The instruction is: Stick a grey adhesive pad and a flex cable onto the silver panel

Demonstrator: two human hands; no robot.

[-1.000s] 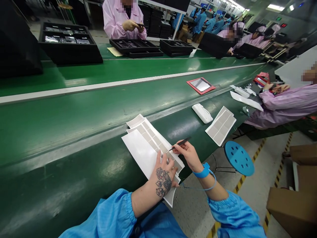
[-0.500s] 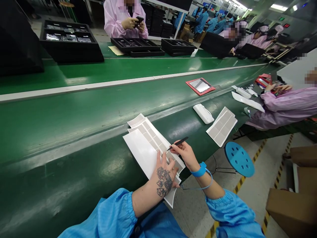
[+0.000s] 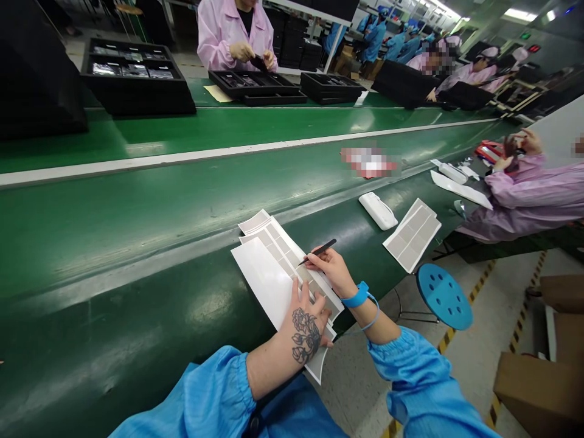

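Observation:
My left hand, tattooed on its back, lies flat with fingers spread on a stack of white sticker sheets at the near edge of the green bench. My right hand pinches black tweezers, whose tip touches the sheet's grey rectangular labels. A blue wrist strap with a cord circles my right wrist. Both arms wear blue sleeves.
A white device and a second label sheet lie to the right. A blue stool stands below them. A person in pink sits at the right; another stands across the belt behind black trays. Cardboard boxes are on the floor.
My right hand with the tweezers has moved up the sheet, away from me. My left hand stays pressed on the sheets. The person opposite has lowered their hands to the tray.

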